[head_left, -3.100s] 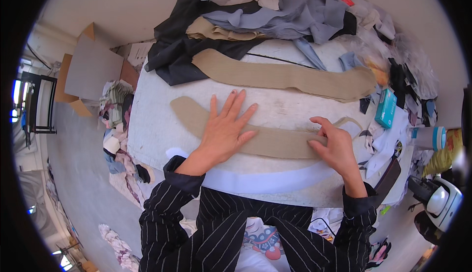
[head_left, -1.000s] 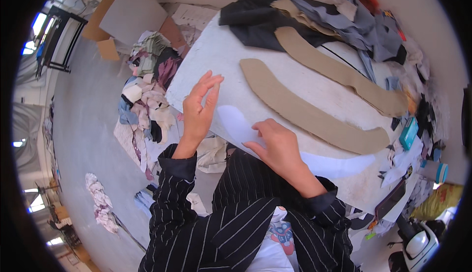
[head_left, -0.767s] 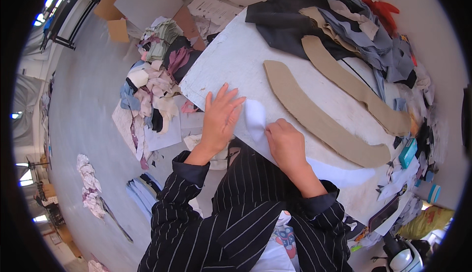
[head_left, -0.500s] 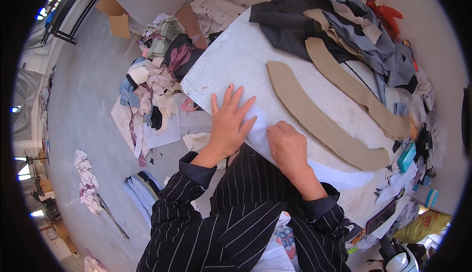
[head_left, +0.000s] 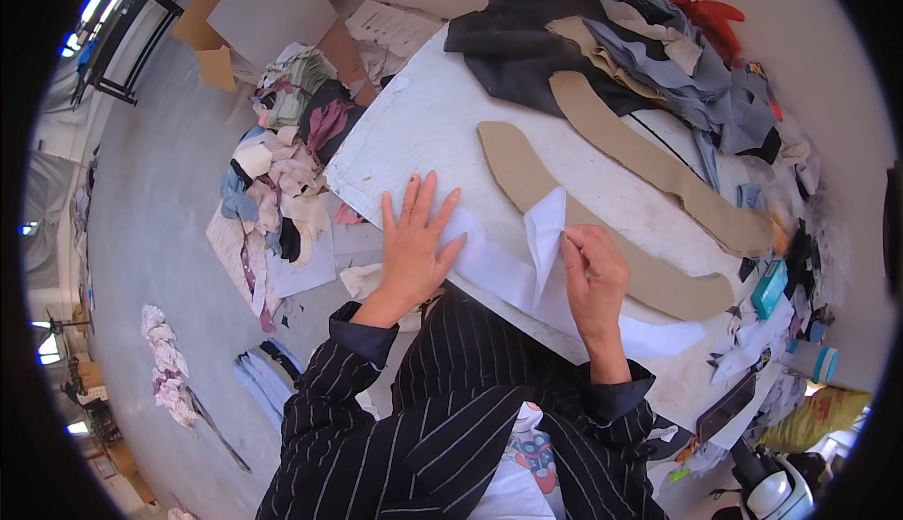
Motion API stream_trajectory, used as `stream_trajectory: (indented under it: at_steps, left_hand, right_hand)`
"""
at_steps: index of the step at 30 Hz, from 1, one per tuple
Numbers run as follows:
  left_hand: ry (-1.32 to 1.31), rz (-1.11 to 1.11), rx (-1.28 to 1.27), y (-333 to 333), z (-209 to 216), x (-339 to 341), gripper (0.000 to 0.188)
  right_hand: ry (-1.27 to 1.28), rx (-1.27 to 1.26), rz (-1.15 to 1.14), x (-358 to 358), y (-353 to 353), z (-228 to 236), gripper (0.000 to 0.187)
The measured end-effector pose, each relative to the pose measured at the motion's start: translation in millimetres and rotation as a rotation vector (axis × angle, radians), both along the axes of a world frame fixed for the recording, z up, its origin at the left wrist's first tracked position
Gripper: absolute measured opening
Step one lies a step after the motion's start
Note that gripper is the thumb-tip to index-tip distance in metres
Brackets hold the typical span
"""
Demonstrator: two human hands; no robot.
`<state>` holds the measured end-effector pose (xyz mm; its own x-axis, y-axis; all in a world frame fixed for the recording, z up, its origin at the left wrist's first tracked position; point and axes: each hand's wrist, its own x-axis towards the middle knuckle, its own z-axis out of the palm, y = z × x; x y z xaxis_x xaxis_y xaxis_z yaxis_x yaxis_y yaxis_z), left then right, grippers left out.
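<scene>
White curved strip [head_left: 499,271]: along the worktop's [head_left: 423,125] near edge, one part raised.
Right hand [head_left: 595,280]: grip pinched closed on the raised part.
Left hand [head_left: 414,247]: spread flat by its left end, grasping nothing.
Crease risk: uneven pulling could buckle it.

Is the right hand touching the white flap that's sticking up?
Touching: the head view shows the right hand pinching the white flap at its edge.

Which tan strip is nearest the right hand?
The tan strip lower in view, partly behind the right hand; the other strip lies higher, one end on the dark cloth.
</scene>
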<state>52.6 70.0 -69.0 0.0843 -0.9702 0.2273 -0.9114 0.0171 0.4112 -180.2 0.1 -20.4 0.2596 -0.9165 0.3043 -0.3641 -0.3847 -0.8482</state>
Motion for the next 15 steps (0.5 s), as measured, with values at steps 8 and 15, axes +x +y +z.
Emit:
stream_trajectory:
  at_steps: [8,15]
  left_hand:
    - [0.868,-0.066,-0.040,5.5,33.0,-31.8,0.018]
    - [0.421,0.053,-0.217,3.4,26.2,-24.4,0.010]
  right_hand:
    - [-0.015,-0.091,0.090,14.2,11.8,-5.7,0.011]
    - [0.034,-0.116,-0.017,7.1,14.0,-14.8,0.015]
